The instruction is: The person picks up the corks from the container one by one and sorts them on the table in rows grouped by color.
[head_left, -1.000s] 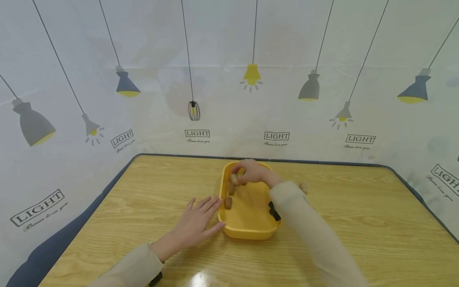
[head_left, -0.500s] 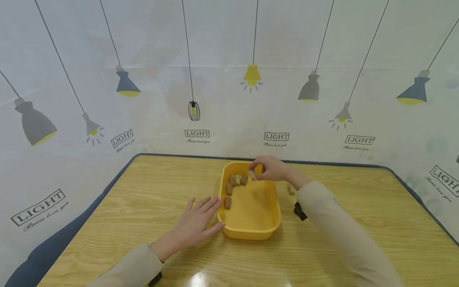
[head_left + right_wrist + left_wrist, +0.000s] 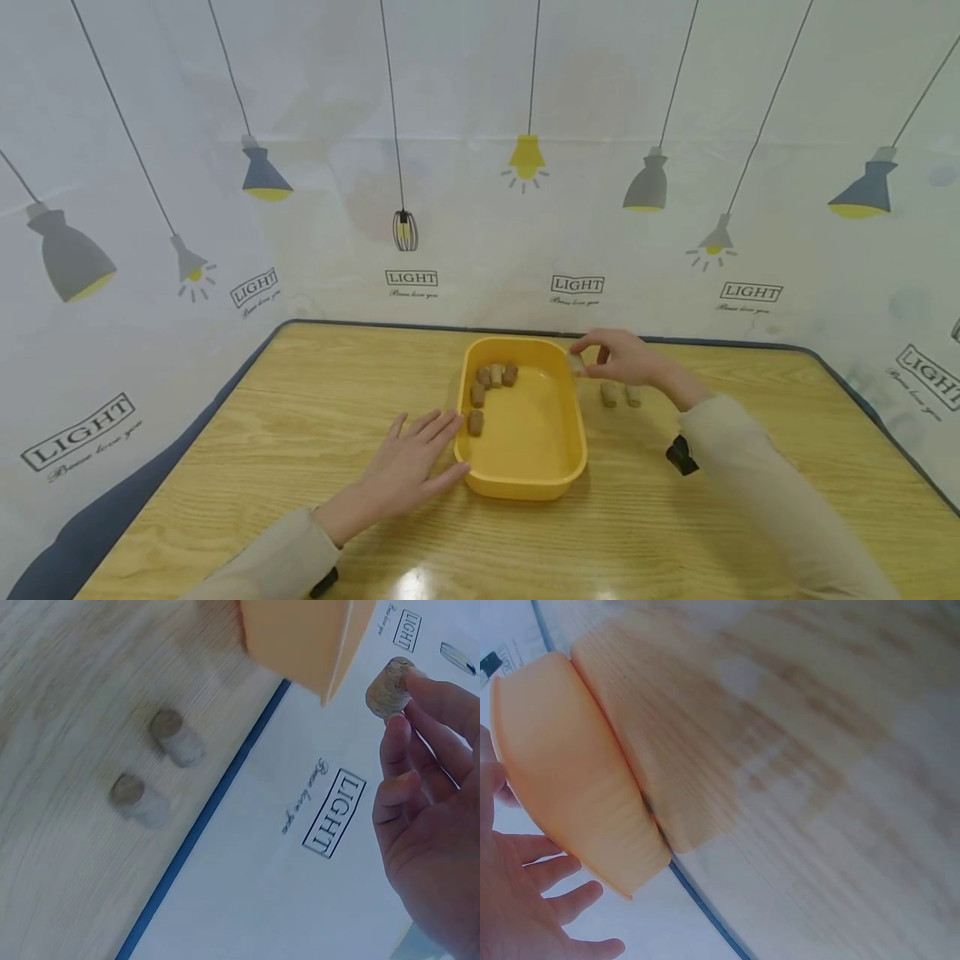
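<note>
My right hand [image 3: 626, 358] pinches a light cork [image 3: 390, 688] between thumb and fingers, just beyond the right rim of the yellow basin [image 3: 525, 433]. My left hand [image 3: 408, 467], its fingers straight, rests against the basin's left rim; the left wrist view shows these fingers [image 3: 562, 870] spread along the orange-looking wall. Inside the basin, several corks lie along the left and far sides: a darker cork [image 3: 476, 423] nearest me, a brown cork [image 3: 477, 394] behind it, and a light cork [image 3: 497, 376] among others at the back.
On the wooden table [image 3: 337, 375], right of the basin, two light corks stand side by side: a nearer cork [image 3: 608, 394] and a cork [image 3: 633, 396] to its right. A printed lamp-pattern sheet [image 3: 465, 167] rises behind the table's dark edge.
My right hand has lifted the light cork out of the basin's back part and carried it right, past the rim. The left hand has stayed in place.
</note>
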A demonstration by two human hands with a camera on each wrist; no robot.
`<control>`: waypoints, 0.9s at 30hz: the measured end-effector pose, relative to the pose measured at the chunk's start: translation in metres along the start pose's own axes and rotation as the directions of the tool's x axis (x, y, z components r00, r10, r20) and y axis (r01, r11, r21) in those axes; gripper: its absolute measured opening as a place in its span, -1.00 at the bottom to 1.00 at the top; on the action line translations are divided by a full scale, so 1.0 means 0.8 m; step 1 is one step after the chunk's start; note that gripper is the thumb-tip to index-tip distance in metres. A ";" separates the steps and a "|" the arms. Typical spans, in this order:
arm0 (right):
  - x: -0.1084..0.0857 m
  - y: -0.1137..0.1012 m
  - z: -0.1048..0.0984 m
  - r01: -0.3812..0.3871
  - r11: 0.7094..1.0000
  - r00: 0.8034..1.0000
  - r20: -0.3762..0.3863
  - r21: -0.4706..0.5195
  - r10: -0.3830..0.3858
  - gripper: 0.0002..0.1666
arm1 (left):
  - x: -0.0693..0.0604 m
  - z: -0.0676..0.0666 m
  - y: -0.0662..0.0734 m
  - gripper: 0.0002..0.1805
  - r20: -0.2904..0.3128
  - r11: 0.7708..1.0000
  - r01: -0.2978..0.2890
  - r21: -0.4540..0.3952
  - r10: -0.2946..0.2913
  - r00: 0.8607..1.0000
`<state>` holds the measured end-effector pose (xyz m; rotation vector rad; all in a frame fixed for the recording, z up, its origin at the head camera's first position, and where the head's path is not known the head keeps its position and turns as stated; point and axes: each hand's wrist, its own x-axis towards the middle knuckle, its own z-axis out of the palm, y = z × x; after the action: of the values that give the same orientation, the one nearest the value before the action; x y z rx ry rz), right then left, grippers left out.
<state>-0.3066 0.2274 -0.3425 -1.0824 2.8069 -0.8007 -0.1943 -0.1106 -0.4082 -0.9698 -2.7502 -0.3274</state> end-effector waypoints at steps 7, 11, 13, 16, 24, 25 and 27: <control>-0.026 0.015 -0.009 -0.043 0.999 0.999 -0.022 0.019 0.043 -0.60 | -0.001 0.001 -0.001 -0.28 -0.007 1.000 -0.002 -0.005 0.002 1.000; -0.039 0.024 -0.012 -0.056 0.998 0.998 -0.017 0.006 0.056 -0.60 | 0.000 0.000 0.000 -0.28 -0.012 1.000 -0.005 -0.009 0.005 1.000; -0.046 0.028 -0.014 -0.058 0.998 0.998 -0.009 -0.001 0.058 -0.61 | 0.000 -0.001 0.000 -0.28 -0.010 1.000 -0.007 -0.007 0.007 1.000; -0.055 0.033 -0.014 -0.075 0.997 0.997 0.000 -0.021 0.075 -0.60 | 0.000 -0.001 0.000 -0.28 -0.002 1.000 -0.005 -0.001 0.005 1.000; -0.076 0.043 -0.014 -0.039 0.999 0.999 -0.029 -0.029 0.038 -0.62 | 0.000 0.000 0.000 -0.28 0.001 1.000 0.002 0.004 -0.002 1.000; -0.079 0.044 -0.013 -0.045 0.999 0.999 -0.030 -0.028 0.044 -0.62 | 0.000 -0.001 0.000 -0.28 0.002 1.000 0.002 0.004 -0.002 1.000; -0.085 0.046 -0.013 -0.052 0.998 0.998 -0.030 -0.023 0.051 -0.61 | 0.000 0.000 0.000 -0.28 0.004 1.000 0.003 0.006 -0.003 1.000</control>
<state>-0.2798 0.2980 -0.3613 -1.0047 2.8630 -0.7870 -0.1943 -0.1110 -0.4085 -0.9661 -2.7545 -0.3186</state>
